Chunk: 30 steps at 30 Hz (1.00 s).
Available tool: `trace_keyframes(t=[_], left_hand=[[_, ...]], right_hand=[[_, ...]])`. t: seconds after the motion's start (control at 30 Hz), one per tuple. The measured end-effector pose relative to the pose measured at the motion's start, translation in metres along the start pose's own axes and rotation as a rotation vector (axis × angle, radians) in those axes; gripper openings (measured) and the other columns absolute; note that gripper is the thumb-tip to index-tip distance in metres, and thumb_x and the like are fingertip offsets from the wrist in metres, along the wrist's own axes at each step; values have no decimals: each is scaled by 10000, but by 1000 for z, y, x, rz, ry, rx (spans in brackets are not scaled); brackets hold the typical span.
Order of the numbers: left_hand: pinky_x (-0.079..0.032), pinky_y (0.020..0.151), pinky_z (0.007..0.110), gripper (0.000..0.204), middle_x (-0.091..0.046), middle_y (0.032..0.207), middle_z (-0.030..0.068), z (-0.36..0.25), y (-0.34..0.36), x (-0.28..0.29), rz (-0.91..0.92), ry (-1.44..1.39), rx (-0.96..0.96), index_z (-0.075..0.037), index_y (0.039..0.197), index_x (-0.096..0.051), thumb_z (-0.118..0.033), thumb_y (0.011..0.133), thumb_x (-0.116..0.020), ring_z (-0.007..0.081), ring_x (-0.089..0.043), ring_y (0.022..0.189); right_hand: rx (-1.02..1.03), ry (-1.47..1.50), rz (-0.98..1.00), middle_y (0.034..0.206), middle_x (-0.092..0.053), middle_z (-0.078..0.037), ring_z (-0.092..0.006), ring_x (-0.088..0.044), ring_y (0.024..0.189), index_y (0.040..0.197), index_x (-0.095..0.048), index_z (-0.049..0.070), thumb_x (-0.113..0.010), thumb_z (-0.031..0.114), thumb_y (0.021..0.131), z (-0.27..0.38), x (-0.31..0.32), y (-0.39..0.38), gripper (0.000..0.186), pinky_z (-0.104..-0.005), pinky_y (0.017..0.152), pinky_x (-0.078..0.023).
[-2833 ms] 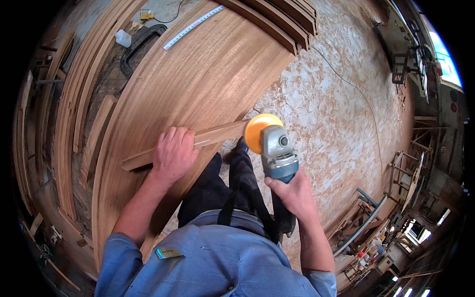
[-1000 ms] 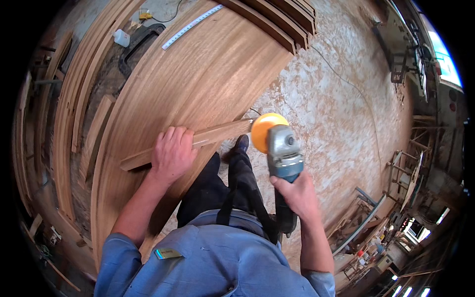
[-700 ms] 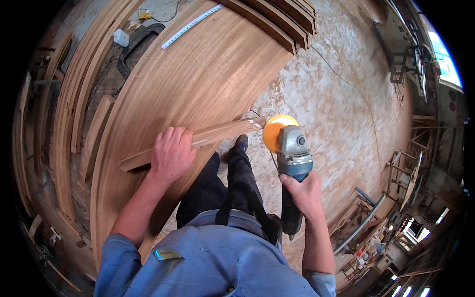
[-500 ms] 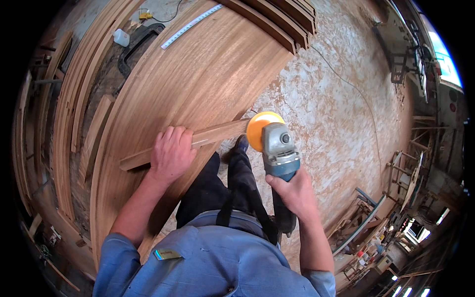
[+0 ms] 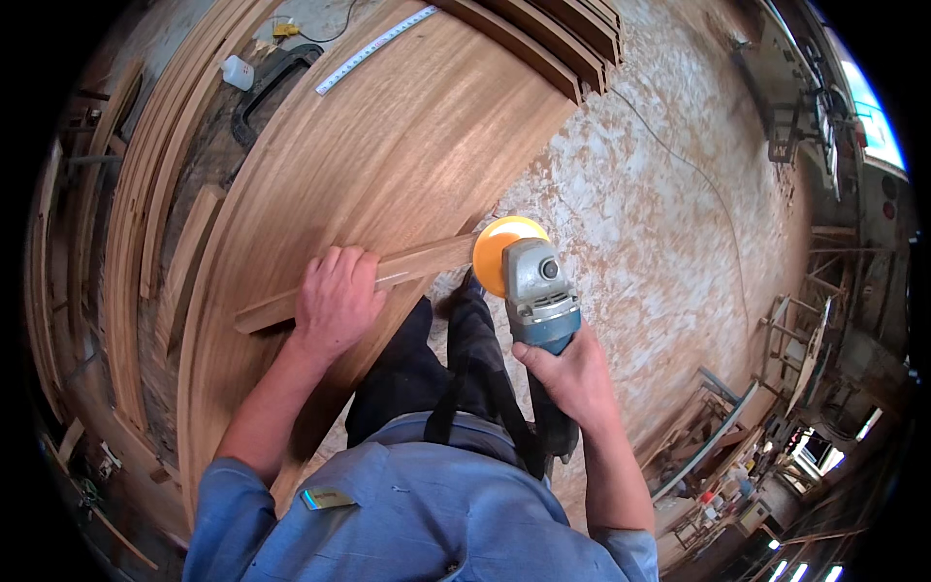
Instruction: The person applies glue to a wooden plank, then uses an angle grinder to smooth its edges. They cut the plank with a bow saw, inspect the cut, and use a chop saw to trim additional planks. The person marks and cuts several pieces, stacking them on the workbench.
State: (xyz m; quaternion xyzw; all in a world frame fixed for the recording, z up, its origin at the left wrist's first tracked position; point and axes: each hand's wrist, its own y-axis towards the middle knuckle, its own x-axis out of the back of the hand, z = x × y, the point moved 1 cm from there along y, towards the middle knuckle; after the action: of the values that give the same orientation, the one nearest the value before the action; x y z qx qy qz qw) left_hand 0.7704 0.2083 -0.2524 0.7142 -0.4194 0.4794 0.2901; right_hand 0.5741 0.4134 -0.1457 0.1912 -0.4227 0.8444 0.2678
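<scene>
The left grip (image 5: 335,296) clasps a straight, grained, light-brown wooden strip (image 5: 424,262) lying across a wide board (image 5: 388,145), its end jutting past the edge, hidden behind the yellow disc (image 5: 492,257) of a grey-and-blue grinder (image 5: 540,296) that the right grip (image 5: 574,373) wraps.

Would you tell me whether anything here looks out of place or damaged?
Mainly the floor: right of the wooden panel it is blotched brown and white, though I cannot tell dust from wear. The wooden strip juts past the panel's edge, but the left hand holds it there; nothing looks plainly broken.
</scene>
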Motion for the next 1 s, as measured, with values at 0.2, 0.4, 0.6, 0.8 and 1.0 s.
trace_keyframes(t=[0.2, 0.4, 0.6, 0.8, 1.0], left_hand=[[-455, 786, 450, 374, -597, 1019, 136, -1, -1, 1, 0, 3, 14, -32, 1046, -597, -160, 708, -691, 319, -577, 953], [-453, 779, 452, 383, -597, 1019, 132, -1, 1, 0, 7, 9, 5, -33, 1050, -591, -164, 705, -696, 321, -578, 950], [-453, 790, 447, 377, -601, 1030, 133, -1, -1, 1, 39, 15, 30, -32, 1050, -592, -167, 711, -687, 321, -578, 952], [-456, 760, 393, 383, -591, 1001, 66, 0, 0, -2, -22, 93, -9, -81, 1020, -607, -225, 694, -746, 251, -573, 942], [-455, 756, 396, 385, -586, 992, 66, 2, -1, -4, -24, 95, -15, -81, 1028, -607, -221, 697, -744, 254, -574, 938]], right_hand=[[-136, 39, -38, 1008, -711, -187, -274, -693, 950, 1121, -622, -30, -814, 243, 750, -15, 22, -1, 499, -380, 861, -521], [-36, 57, 17, 1026, -705, -213, -319, -690, 984, 1168, -586, -32, -847, 302, 726, -12, 3, -6, 612, -400, 879, -513], [-167, 8, -41, 1020, -708, -206, -321, -691, 980, 1173, -590, -18, -857, 306, 720, -24, 23, -2, 618, -405, 869, -518], [-116, 18, -13, 1027, -705, -211, -332, -688, 987, 1167, -592, -20, -852, 299, 720, -23, 12, -9, 607, -407, 874, -515], [-144, 2, -68, 1027, -703, -209, -336, -683, 994, 1162, -582, -35, -850, 290, 723, -24, 14, -6, 609, -404, 884, -512]])
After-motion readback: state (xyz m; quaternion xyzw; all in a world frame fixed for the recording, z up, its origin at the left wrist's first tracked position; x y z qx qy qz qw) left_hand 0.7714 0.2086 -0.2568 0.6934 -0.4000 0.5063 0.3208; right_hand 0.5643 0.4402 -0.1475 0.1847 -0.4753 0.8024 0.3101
